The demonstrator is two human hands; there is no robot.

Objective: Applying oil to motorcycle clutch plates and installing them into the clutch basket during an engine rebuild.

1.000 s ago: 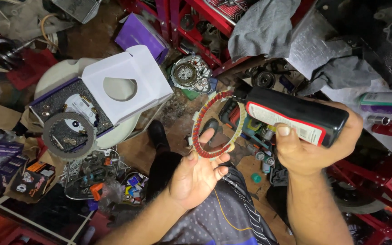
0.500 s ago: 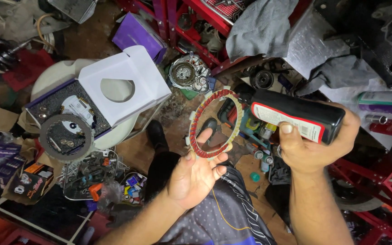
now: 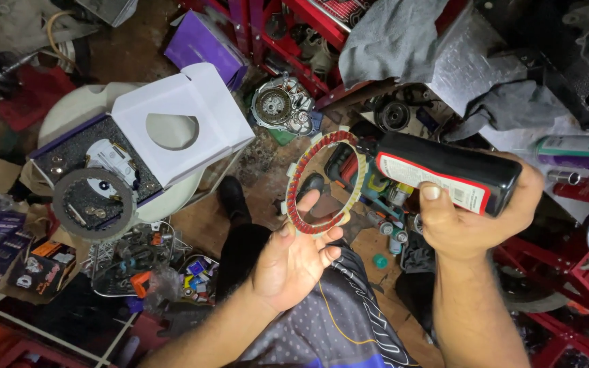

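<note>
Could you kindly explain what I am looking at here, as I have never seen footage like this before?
There is one view, from a camera worn on a person's head, looking down at their two bare hands and legs. The left hand holds up a red toothed ring by its fingers. The right hand grips a black bottle laid on its side, its mouth near the ring. Below lies a cluttered workshop floor: an open white box, a dark toothed ring beside it, a round metal engine part, grey cloths and small loose parts.
</note>
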